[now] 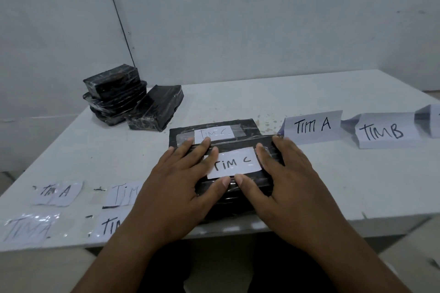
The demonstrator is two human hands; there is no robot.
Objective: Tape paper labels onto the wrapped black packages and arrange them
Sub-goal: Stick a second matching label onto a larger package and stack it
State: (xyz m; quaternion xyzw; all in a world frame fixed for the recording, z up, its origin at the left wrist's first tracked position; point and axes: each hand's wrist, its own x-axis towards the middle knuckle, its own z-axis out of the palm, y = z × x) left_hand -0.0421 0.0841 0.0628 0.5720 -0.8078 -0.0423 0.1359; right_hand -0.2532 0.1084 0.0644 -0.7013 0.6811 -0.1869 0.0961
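Both hands flat – left hand [173, 183] | right hand [285, 178] | grip apart, pressing label [234, 164] onto package [238, 194]

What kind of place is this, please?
Probably a plain back room used for packing: a bare scuffed wall, a simple white table, stacked black packages, and handwritten team signs.

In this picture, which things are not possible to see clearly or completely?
- Head view: last letter on two loose labels, covered by the left hand.
- Folded sign beyond the TIM B sign, cut by the right edge.
- Lower package, mostly under both hands; right hand.
- Stack of packages: count unclear.
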